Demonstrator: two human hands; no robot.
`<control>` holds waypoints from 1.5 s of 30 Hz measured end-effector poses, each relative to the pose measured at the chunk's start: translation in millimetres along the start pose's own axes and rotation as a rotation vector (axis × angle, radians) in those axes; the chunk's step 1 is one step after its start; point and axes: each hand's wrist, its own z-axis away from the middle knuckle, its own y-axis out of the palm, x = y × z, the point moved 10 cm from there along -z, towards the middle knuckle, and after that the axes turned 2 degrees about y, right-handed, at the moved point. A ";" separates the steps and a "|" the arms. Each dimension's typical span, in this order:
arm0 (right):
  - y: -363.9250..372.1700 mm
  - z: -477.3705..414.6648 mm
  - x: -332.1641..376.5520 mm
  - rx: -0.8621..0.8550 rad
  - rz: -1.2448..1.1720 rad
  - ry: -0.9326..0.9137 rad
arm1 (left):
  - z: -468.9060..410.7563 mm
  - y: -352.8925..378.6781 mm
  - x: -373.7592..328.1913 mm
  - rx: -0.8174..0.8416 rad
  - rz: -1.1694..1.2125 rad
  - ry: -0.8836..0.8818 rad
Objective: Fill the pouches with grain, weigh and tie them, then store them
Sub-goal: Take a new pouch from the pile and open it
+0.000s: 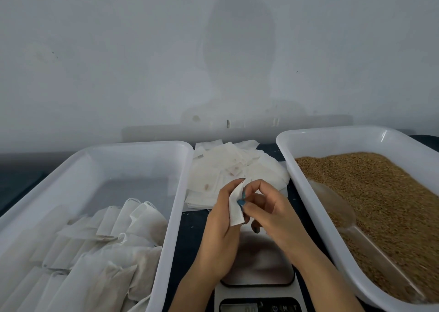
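Observation:
My left hand [219, 231] and my right hand [273, 213] meet above the scale [259, 271], both gripping one flat white empty pouch [236, 208] at its top edge. A heap of empty pouches [228, 171] lies just behind my hands. In the white tray [401, 136] on the right lies brown grain [380, 193], with a clear plastic scoop [342, 213] resting in it. Several filled, tied pouches [107, 247] are stacked in the near part of the white tray [133, 145] on the left.
The scale's steel plate is bare, and its display [240, 308] sits at the frame's bottom edge. A dark table surface [190, 235] shows between the trays. A pale wall rises right behind the trays.

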 end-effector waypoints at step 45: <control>8.1 23.7 45.1 -0.236 1.001 -0.321 | -1.1 -15.5 -4.1 -0.083 -0.600 0.021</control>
